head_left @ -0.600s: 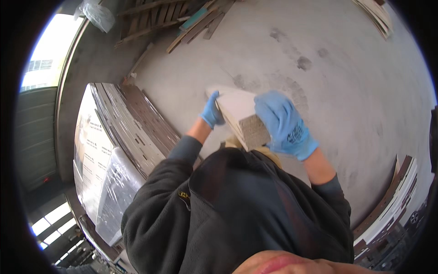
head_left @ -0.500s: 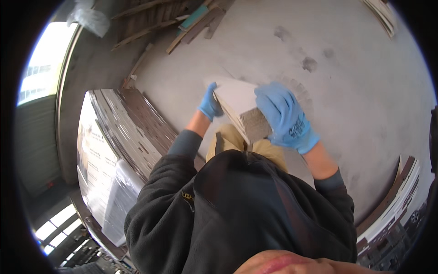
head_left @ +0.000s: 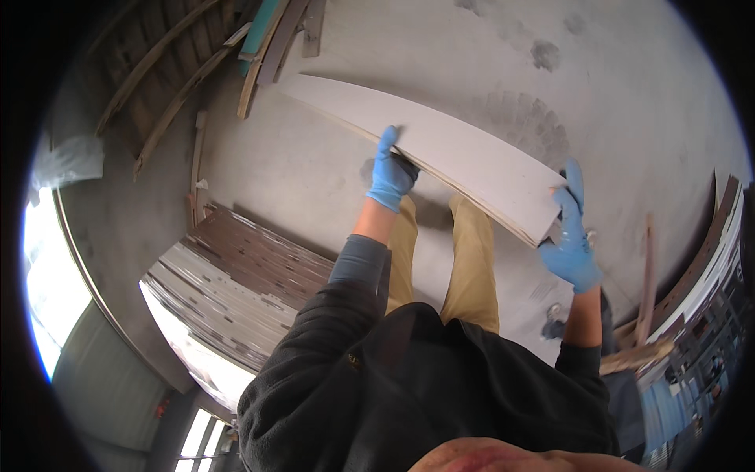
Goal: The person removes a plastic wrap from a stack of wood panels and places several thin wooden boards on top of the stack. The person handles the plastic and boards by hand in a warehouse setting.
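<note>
A long pale plank, with a layered near edge that may be more than one board, hangs slantwise in front of my legs. Its far end reaches up to the left. My left hand, in a blue glove, grips the near long edge, thumb on top and fingers hidden underneath. At the plank's right end, my right hand, gloved alike, clasps the short edge; one finger points up past the corner and some fingers are hidden.
Banded stacks of brown and grey planks stand to my left. Loose boards, one teal, lie on the concrete floor farther off. A wooden strip and more stacked boards are at the right; a dark shoe shows near my right arm.
The plank has swung from pointing away from me, end-on, to lying slantwise across my front. My right hand has moved right and lower with its end; the view has turned too.
</note>
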The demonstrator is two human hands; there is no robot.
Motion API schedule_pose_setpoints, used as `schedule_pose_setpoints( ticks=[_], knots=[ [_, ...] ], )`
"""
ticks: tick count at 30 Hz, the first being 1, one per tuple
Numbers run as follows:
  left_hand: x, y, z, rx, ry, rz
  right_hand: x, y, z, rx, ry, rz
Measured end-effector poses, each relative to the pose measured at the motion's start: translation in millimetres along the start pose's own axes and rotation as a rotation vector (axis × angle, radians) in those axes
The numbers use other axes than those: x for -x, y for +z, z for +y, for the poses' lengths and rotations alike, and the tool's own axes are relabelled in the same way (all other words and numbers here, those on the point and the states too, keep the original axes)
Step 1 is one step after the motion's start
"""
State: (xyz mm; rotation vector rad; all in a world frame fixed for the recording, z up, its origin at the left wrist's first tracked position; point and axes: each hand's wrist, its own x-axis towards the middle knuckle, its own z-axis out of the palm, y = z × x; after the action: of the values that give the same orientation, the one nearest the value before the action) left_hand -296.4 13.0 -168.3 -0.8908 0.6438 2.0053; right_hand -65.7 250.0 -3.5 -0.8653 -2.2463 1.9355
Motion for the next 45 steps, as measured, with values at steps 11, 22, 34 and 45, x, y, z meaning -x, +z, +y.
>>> schedule_pose_setpoints(
  ticks=[11,22,34,45],
  knots=[
    [-41,-87,-46,-0.206,-0.176,0.092,63,19,156,-0.703,0.721,0.482],
    [-134,-129,-86,-0.163,-0.090,0.435,46,3,287,-0.458,0.529,0.655],
    [-174,-184,-148,-0.272,-0.008,0.323,74,15,444,-0.037,0.388,0.878],
    [-313,-323,-195,-0.357,-0.170,0.210,-3,-10,688,-0.128,0.803,0.798]
  ],
)
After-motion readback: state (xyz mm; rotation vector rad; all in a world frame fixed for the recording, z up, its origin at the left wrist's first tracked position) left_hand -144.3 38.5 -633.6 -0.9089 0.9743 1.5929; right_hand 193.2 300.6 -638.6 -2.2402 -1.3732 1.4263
